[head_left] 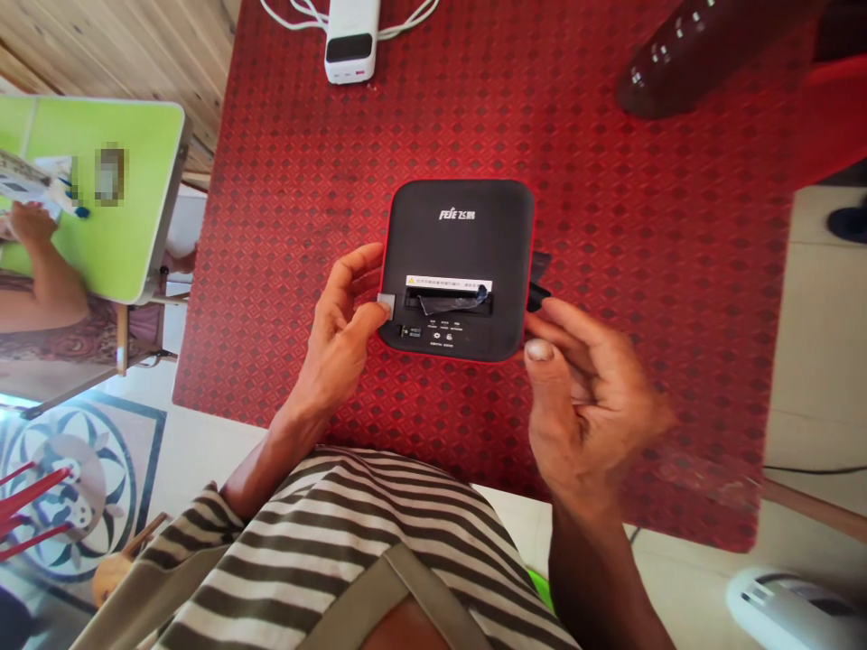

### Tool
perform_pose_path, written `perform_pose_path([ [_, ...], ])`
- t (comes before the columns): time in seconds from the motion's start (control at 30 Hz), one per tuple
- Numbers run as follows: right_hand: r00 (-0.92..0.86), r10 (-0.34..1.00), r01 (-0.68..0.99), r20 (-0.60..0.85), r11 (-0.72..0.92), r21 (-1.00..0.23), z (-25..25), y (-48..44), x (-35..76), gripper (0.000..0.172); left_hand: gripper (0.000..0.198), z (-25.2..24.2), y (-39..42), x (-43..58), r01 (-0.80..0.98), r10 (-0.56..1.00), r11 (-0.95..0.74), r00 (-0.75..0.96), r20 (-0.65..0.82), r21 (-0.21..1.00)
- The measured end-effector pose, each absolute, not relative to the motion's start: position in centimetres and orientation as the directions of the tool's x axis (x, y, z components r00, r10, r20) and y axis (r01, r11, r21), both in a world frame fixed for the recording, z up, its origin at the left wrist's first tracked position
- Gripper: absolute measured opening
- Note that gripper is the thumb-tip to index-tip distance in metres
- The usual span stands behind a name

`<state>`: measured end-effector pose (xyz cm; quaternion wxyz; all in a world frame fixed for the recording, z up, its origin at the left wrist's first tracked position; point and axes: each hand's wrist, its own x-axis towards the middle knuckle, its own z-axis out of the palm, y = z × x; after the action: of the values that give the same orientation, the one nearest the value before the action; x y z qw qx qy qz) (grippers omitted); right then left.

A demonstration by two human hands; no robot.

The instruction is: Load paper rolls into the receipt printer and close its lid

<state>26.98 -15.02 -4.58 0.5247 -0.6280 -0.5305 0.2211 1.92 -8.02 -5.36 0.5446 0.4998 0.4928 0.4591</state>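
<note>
Clamped betw. thumb & fingers of the L hand (342,329): a black device (461,246) w/ red trim, gripped nr its lower-L corner, thumb on a grey tab (386,301), over a red table (610,217). R hand (592,397) is at the opp. edge by a black flap (540,265); can't tell if it's pinching. Handling looks unfinished: dark strip (451,305) lies across the slot (410,298); what's done or left, unclear.

device (457,248) set between left fingers (356,266) and right fingers (575,325), over the table (284,199), power bank (350,45) placed behind it, flanked by cables (395,33), container (677,63) placed at far right, second table (139,230) positioned to the left, another person's arm (54,271) seen at it
</note>
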Motion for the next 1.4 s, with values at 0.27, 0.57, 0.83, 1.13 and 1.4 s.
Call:
perform_pose_path([
  [0.27,0.423,0.858,0.303,0.290,0.168,-0.938,-5.0,-14.8,25.7,0.032,0.061,-5.9,-7.4,2.0,-0.052,0.992,0.093,0.085,-0.089,0.994],
  [0.57,0.346,0.887,0.452,0.305,0.128,-0.883,-4.4,-14.6,27.2,0.028,0.059,-6.9,-7.6,2.3,-0.069,0.996,0.057,0.068,-0.052,0.996],
  [0.83,-0.156,0.871,0.758,0.466,0.408,-0.509,0.8,-8.0,28.4,0.023,0.063,-7.4,-7.8,2.4,-0.035,0.998,0.020,0.065,-0.018,0.999],
  [1.13,-0.467,0.871,0.815,0.156,0.492,-0.307,-1.2,-0.5,26.1,0.014,0.064,-7.1,-8.0,2.9,-0.129,0.999,-0.007,0.052,0.014,0.992],
  [1.4,-0.504,0.862,0.836,0.055,0.503,-0.218,-2.7,0.6,25.6,0.015,0.060,-6.9,-8.3,2.7,-0.117,0.998,0.036,0.054,-0.030,0.992],
])
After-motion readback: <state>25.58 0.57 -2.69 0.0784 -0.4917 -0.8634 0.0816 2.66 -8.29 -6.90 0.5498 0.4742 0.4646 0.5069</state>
